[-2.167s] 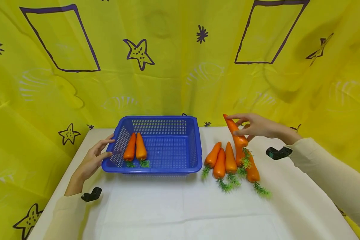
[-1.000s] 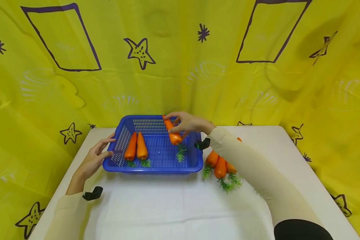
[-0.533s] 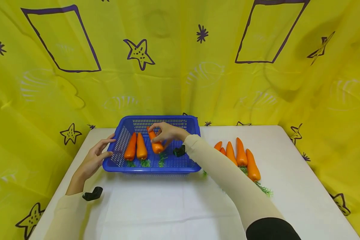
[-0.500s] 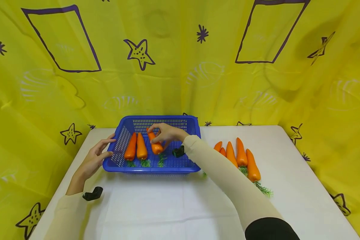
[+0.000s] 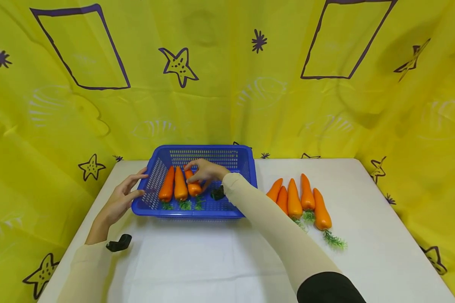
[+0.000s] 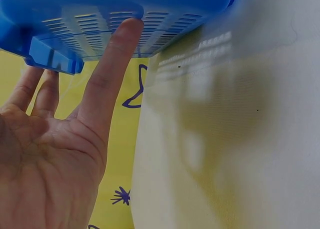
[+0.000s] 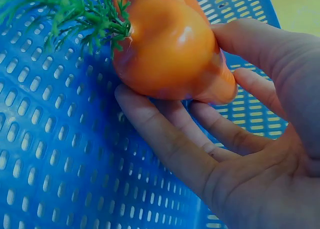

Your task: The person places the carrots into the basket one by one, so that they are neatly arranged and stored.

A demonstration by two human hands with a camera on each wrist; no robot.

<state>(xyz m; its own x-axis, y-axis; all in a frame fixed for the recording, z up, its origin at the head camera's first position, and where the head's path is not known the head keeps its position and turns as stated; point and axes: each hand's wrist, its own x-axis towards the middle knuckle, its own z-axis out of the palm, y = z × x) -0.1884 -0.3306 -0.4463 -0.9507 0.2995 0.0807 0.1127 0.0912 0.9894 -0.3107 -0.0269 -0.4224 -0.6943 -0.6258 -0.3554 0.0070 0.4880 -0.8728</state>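
A blue plastic basket [image 5: 189,213] stands on the table. My right hand [image 5: 206,171] reaches down inside it, thumb and fingers around an orange carrot [image 5: 194,190] with a green leafy top. In the right wrist view the carrot's thick end [image 7: 165,51] lies between the thumb above and the fingers [image 7: 165,134] below. Left of it, two more carrots [image 5: 180,185] lie side by side, tips toward the back. My left hand [image 5: 117,201] touches the basket's left rim. The left wrist view shows one straight digit [image 6: 102,84] along the basket's outer wall, with other fingertips hidden behind the rim.
To the basket's right, several carrots [image 5: 293,200] lie in a loose group on the white tablecloth [image 5: 189,261], partly covered by the right sleeve [image 5: 277,227]. A yellow curtain [image 5: 220,113] with purple drawings hangs right behind the table.
My right hand has lifted a carrot from the group on the right, carried it left into the basket and lowered it beside the other two. The left hand stays at the rim.
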